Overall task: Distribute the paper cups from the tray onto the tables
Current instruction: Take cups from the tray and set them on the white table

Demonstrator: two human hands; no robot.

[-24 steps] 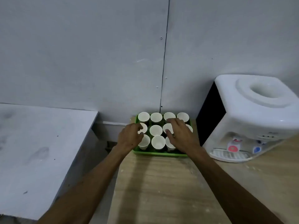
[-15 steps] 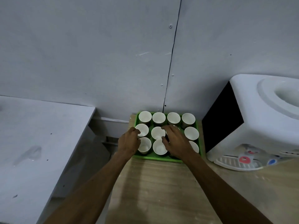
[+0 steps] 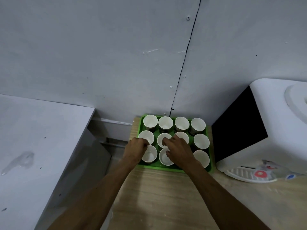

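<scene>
A green tray [image 3: 159,167] stands at the back of a wooden table [image 3: 166,200], against the wall. Several white paper cups [image 3: 181,124] stand upright in it, in rows. My left hand [image 3: 134,151] is at the tray's left side, its fingers curled round the front-left cup [image 3: 150,157]. My right hand [image 3: 180,151] lies over the tray's middle. Its fingertips hook over the rim of the centre cup [image 3: 162,138] and its thumb is at the front cup [image 3: 164,159]. The palm hides another cup.
A white water dispenser [image 3: 269,130] with a black side stands right of the tray, its drip tray [image 3: 245,175] at the front. A white table [image 3: 36,133] lies to the left across a gap. The grey wall is close behind.
The view has moved closer to the tray. My right hand has drawn back from the far cups and curled its fingers at the centre cup. My left hand has closed at the tray's left side.
</scene>
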